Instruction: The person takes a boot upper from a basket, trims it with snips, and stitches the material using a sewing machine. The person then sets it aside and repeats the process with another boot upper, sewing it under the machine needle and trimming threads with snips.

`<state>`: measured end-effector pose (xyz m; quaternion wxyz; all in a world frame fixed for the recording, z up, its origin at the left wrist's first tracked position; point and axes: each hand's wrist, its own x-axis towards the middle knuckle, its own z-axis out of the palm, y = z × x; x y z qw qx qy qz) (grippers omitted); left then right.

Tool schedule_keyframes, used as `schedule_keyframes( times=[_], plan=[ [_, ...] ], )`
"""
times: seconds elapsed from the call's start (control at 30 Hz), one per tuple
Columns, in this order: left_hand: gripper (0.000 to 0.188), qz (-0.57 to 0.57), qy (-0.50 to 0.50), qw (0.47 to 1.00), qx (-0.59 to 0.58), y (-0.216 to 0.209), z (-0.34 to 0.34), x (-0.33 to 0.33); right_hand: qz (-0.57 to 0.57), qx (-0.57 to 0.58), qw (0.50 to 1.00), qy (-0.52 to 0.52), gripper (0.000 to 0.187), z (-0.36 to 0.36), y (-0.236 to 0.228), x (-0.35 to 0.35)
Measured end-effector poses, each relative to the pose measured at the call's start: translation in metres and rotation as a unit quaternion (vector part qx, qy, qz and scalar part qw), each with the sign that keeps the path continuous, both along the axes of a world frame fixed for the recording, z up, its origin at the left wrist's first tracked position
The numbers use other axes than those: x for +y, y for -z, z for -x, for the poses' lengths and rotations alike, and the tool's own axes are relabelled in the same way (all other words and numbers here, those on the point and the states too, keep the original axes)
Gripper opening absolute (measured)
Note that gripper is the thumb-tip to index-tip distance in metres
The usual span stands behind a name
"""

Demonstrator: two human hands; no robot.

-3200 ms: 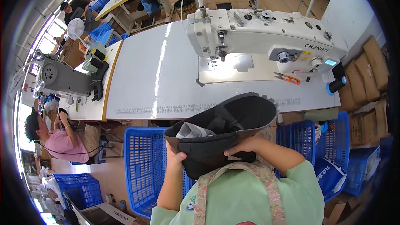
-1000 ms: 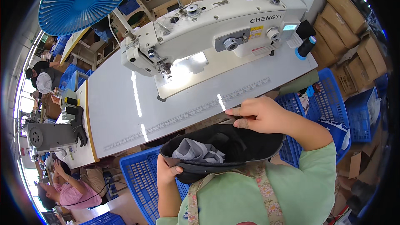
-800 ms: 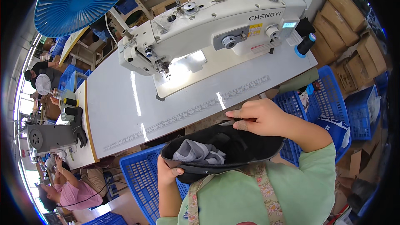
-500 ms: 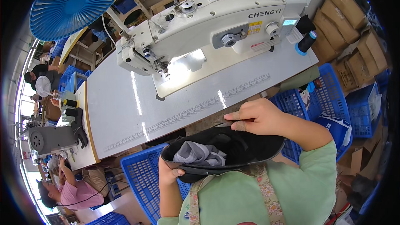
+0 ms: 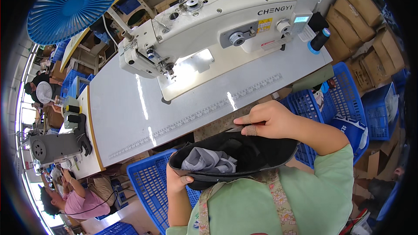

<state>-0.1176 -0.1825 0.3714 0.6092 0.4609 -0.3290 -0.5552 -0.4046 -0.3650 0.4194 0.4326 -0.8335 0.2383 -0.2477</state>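
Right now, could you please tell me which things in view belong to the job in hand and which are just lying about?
Apparently in the job:
black open piece, held by the left hand, right hand at its far rim
grey cloth inside it

Apparently just around, untouched:
white sewing machine
black thread spool
blue fan
brown cardboard

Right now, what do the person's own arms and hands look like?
The sleeves are short, light green cloth. The ungloved left hand and ungloved right hand show no bracelets or cables. Around the right thumb seems to be a dull wrap, maybe tape.
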Motion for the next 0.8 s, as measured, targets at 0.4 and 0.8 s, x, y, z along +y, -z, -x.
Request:
schedule_keyframes(
  times=[0.4, 0.8],
  plan=[
    [0.096, 0.000, -0.008, 1.000, 0.006, -0.002, 0.004, 0.002, 0.007, -0.002, 1.000, 0.011, 0.034, 0.000, 0.002, 0.007],
    [0.097, 0.000, 0.007, 1.000, 0.010, 0.001, 0.004, -0.004, -0.080, 0.011, 0.996, 0.031, 0.032, 0.005, -0.001, 0.013]
  ],
)
